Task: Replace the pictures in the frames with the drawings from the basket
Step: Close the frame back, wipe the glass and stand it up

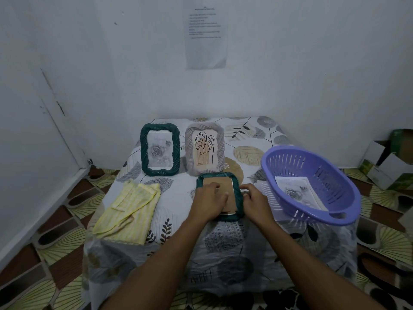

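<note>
A dark green frame (238, 199) lies face down on the table's middle, its brown backing board (221, 182) up. My left hand (210, 202) presses flat on the backing board. My right hand (254, 201) rests on the frame's right edge, fingers curled over it. Behind stand two upright frames: a dark green frame (160, 151) with a rose picture and a grey frame (204, 148) with a leaf line drawing. A purple basket (312, 184) at the right holds a rose drawing (298, 193) on paper.
A folded yellow striped cloth (129, 209) lies at the table's left. The small table has a leaf-patterned cover (223, 242) and stands against a white wall. Cardboard boxes (388, 162) sit on the floor at the far right. A printed sheet (205, 34) hangs on the wall.
</note>
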Tool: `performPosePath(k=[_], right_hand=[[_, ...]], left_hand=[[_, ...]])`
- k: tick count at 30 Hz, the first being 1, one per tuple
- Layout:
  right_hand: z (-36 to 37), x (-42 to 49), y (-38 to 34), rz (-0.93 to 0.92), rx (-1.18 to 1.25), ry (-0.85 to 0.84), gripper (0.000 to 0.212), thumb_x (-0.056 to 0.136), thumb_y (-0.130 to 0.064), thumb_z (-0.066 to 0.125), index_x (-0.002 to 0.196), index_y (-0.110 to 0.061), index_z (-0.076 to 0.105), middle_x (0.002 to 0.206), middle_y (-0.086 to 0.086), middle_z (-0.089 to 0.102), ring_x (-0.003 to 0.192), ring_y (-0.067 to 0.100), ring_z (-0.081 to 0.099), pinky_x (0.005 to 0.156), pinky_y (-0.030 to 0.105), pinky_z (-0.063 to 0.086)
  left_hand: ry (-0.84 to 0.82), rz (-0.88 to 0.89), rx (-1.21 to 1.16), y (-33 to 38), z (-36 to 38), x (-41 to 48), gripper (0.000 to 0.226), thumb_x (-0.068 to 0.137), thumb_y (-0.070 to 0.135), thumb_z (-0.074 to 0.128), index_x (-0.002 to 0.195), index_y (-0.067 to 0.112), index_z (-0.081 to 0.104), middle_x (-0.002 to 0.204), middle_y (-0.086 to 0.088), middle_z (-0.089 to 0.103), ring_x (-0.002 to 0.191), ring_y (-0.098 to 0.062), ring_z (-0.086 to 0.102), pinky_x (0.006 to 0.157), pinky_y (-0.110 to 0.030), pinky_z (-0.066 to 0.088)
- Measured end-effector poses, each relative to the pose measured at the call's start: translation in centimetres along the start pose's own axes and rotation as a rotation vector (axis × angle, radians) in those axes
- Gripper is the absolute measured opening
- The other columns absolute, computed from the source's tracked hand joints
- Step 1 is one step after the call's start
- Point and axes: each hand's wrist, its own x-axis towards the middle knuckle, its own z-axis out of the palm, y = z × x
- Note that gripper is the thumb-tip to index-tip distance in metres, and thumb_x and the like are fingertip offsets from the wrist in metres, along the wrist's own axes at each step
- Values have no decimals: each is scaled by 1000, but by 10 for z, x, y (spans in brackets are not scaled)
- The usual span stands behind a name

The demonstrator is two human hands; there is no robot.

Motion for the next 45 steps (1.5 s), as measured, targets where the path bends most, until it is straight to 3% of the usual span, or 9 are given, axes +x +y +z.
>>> performPosePath(k=[6, 10, 15, 19, 21, 25, 32, 41, 45], right_hand=[[-14, 4, -20, 85, 485, 5, 24, 96, -5, 42, 103, -22, 58, 111, -1, 67, 91, 19, 63, 70, 27, 48], [-21, 7, -38, 90, 628, -61, 19, 83, -15, 59, 100, -21, 62, 108, -2, 69, 100, 14, 63, 79, 32, 49], [-19, 10, -38, 115, 578, -95, 27, 95, -3, 43, 108, -20, 58, 116, 1, 65, 105, 11, 59, 67, 18, 48], [-11, 11, -38, 273, 594, -172, 39, 98, -21, 52, 135, -11, 45, 126, 12, 58, 106, 24, 60, 90, 40, 53], [-9, 9, -42, 295, 743, -219, 31, 98, -15, 53, 127, -7, 54, 113, 14, 67, 95, 26, 65, 80, 37, 56], [-9, 8, -44, 333, 901, -190, 26, 96, 1, 48, 115, -6, 65, 97, 14, 68, 86, 28, 59, 68, 37, 55], [-10, 9, -48, 316, 943, -175, 21, 95, 0, 47, 98, -10, 65, 83, 10, 67, 71, 23, 58, 59, 34, 50], [-19, 15, -54, 250, 912, -173, 19, 99, -5, 44, 113, -8, 57, 94, 14, 64, 76, 24, 55, 61, 36, 47], [-19, 18, -52, 244, 906, -148, 21, 100, -5, 43, 117, -5, 55, 96, 16, 63, 75, 24, 54, 61, 37, 46]], left_hand=[[-53, -177, -7, 19, -5, 12, 93, 67, 74, 61, 139, 18, 40, 142, -8, 43, 130, -32, 37, 105, -48, 39], [29, -219, -361, 20, -18, 7, 62, 64, 53, 73, 116, 25, 55, 121, -2, 58, 108, -21, 56, 95, -43, 50], [-44, -263, -977, 13, -39, -5, 28, 85, 25, 59, 108, 9, 62, 104, -17, 62, 84, -22, 58, 69, -33, 53], [-182, -311, -1527, 0, -52, -18, 33, 79, 24, 49, 91, 5, 73, 85, -13, 71, 72, -26, 68, 66, -33, 57], [-225, -303, -1593, -8, -53, -23, 40, 83, 24, 42, 93, 5, 76, 91, -15, 72, 78, -28, 70, 69, -36, 58], [-173, -388, -1490, -19, -55, -27, 38, 86, 18, 38, 109, 1, 62, 106, -19, 61, 92, -33, 58, 87, -43, 47], [-125, -437, -1260, -27, -61, -23, 29, 92, 16, 39, 108, 1, 58, 93, -16, 61, 80, -26, 58, 73, -38, 46], [-92, -307, -1134, -29, -62, -8, 32, 99, 17, 37, 114, 13, 65, 108, -9, 68, 97, -23, 62, 91, -41, 48], [-32, -147, -663, -48, -79, -8, 29, 100, 21, 38, 105, 23, 67, 111, -3, 68, 98, -15, 63, 84, -32, 49]])
